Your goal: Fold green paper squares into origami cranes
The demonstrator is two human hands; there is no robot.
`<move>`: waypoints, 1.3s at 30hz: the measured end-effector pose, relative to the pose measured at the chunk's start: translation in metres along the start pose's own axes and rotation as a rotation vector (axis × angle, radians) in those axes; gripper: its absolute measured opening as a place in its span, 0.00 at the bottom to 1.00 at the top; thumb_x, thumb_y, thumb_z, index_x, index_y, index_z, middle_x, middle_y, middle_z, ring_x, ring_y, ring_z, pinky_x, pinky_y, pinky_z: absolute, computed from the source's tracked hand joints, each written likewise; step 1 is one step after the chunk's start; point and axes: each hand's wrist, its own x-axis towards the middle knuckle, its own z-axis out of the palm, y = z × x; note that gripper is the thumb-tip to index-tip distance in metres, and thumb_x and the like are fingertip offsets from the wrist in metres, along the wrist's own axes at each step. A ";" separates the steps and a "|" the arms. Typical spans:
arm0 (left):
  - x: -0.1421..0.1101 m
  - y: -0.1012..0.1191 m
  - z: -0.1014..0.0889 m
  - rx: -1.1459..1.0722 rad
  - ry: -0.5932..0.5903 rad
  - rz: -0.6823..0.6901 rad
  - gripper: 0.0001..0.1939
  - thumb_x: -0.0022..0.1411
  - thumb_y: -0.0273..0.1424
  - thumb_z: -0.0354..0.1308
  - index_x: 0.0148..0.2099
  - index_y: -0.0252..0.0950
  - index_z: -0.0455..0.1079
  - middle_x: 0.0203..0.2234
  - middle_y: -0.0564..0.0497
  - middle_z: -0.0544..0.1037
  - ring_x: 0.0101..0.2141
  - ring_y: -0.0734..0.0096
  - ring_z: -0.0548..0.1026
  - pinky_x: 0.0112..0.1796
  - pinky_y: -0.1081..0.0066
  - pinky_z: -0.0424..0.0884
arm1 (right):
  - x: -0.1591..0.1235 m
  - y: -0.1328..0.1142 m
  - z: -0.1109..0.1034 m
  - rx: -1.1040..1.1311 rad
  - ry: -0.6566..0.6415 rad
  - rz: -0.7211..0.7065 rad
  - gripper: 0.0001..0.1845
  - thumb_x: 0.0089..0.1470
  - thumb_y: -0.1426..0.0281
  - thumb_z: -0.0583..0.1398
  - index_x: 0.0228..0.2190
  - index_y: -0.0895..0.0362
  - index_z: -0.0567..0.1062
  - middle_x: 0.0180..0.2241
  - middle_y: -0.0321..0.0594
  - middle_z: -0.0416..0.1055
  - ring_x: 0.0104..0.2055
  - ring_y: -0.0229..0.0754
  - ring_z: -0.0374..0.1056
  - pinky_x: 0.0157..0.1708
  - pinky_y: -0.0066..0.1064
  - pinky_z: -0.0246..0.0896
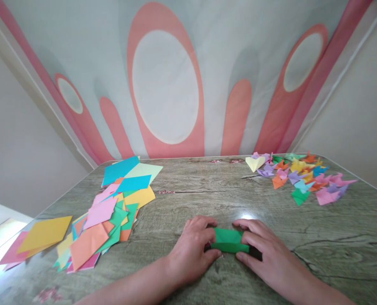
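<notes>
A green sheet of paper (229,235), partly folded with its near edge raised, lies on the table between my hands. My left hand (198,242) grips its left end, thumb at the near side and fingers over the far side. At the right end, my right hand (262,245) holds the paper in the same way, thumb in front and fingers behind. Both ends of the paper are hidden under my fingers.
Loose coloured paper sheets (94,216) spread in an overlapping pile on the left. Several small folded paper figures (299,187) cluster at the back right, beside a pale yellow folded piece (255,163). A patterned cloth (213,84) rises behind the wood-grain table (194,203).
</notes>
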 end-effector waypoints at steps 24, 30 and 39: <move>-0.003 -0.012 0.000 0.144 0.008 0.427 0.10 0.56 0.19 0.52 0.39 0.36 0.62 0.52 0.45 0.67 0.48 0.62 0.68 0.49 0.63 0.65 | 0.007 -0.023 -0.021 0.159 -0.252 0.083 0.07 0.48 0.69 0.64 0.32 0.52 0.71 0.51 0.42 0.64 0.57 0.49 0.59 0.56 0.42 0.56; -0.004 -0.012 -0.003 0.131 0.132 0.463 0.10 0.57 0.18 0.49 0.40 0.36 0.61 0.48 0.45 0.71 0.43 0.64 0.69 0.45 0.64 0.65 | 0.006 -0.017 -0.019 0.357 -0.162 0.137 0.12 0.45 0.72 0.64 0.33 0.52 0.69 0.52 0.40 0.65 0.57 0.49 0.60 0.57 0.41 0.54; 0.002 -0.010 0.007 -0.071 0.346 0.323 0.09 0.58 0.17 0.51 0.35 0.35 0.65 0.33 0.49 0.69 0.32 0.73 0.68 0.33 0.74 0.62 | 0.012 -0.013 -0.010 0.960 -0.006 0.388 0.20 0.46 0.56 0.67 0.41 0.51 0.77 0.44 0.42 0.76 0.47 0.49 0.71 0.48 0.38 0.66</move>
